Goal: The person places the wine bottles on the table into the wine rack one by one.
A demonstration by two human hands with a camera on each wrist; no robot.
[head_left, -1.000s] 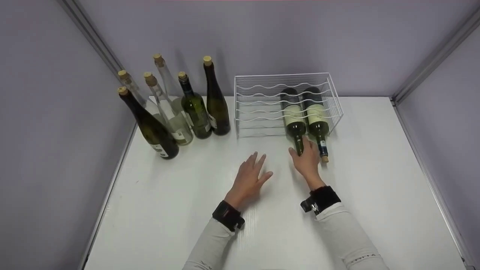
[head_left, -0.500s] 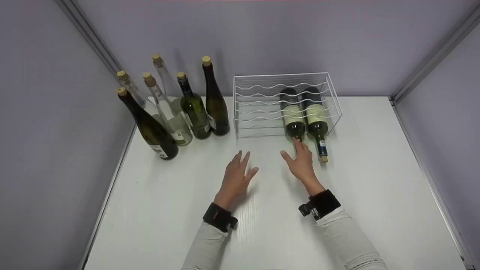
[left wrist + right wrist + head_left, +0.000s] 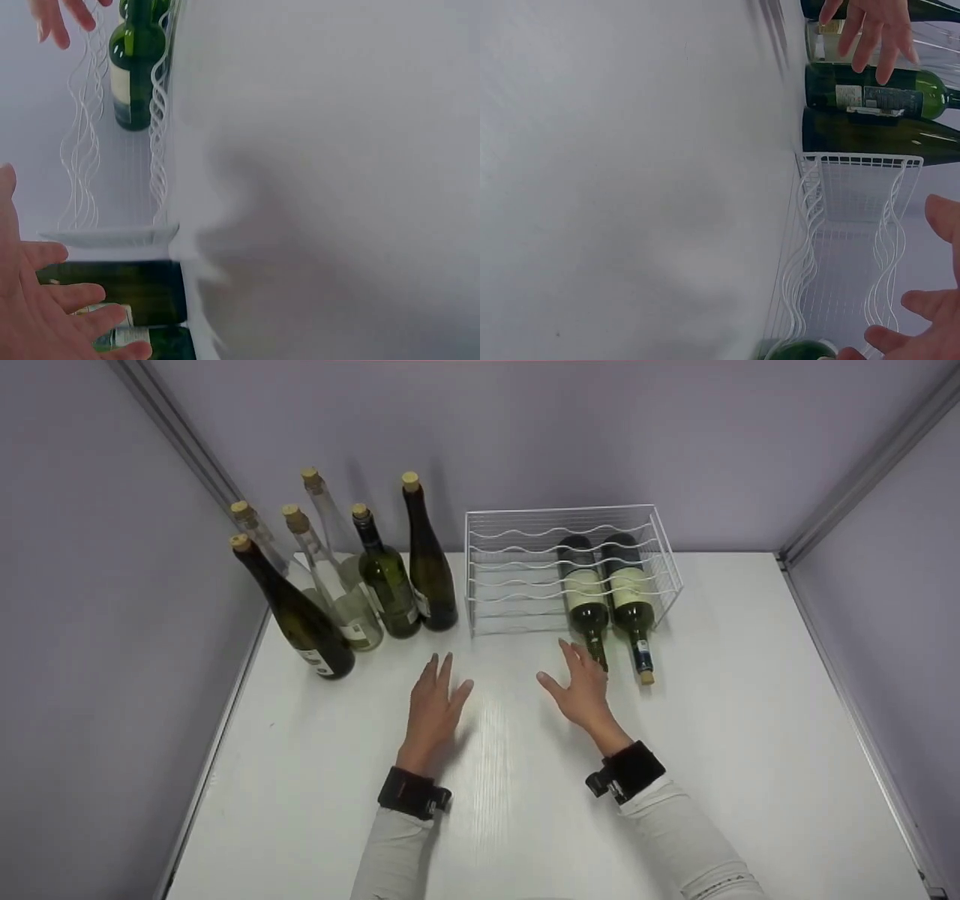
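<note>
Above a smooth white table (image 3: 300, 810), left hand (image 3: 431, 709) and right hand (image 3: 583, 690) spread, gripping nothing; two green glass bottles (image 3: 634, 616) lie in one wavy-wire rack (image 3: 559, 508); beside it stand six corked bottles (image 3: 389, 592).

Bottles (image 3: 315, 630): glass, smooth and glossy, some clear, some tinted. Labels (image 3: 848, 96): paper by appearance, matt. Corks (image 3: 410, 481): natural cork by look, dry and matt. Rack (image 3: 112, 237): coated wire, apparently metal, smooth with a low sheen. Table (image 3: 502, 832): smooth, satin surface (fine streaks show where light catches it). Walls (image 3: 480, 435): smooth panels, matt. Corner strip (image 3: 174, 429): metal, dull finish. Sleeves (image 3: 686, 832): soft cloth, matt, lightly creased. Straps (image 3: 407, 793): matt overall, exact material not distinguishable
</note>
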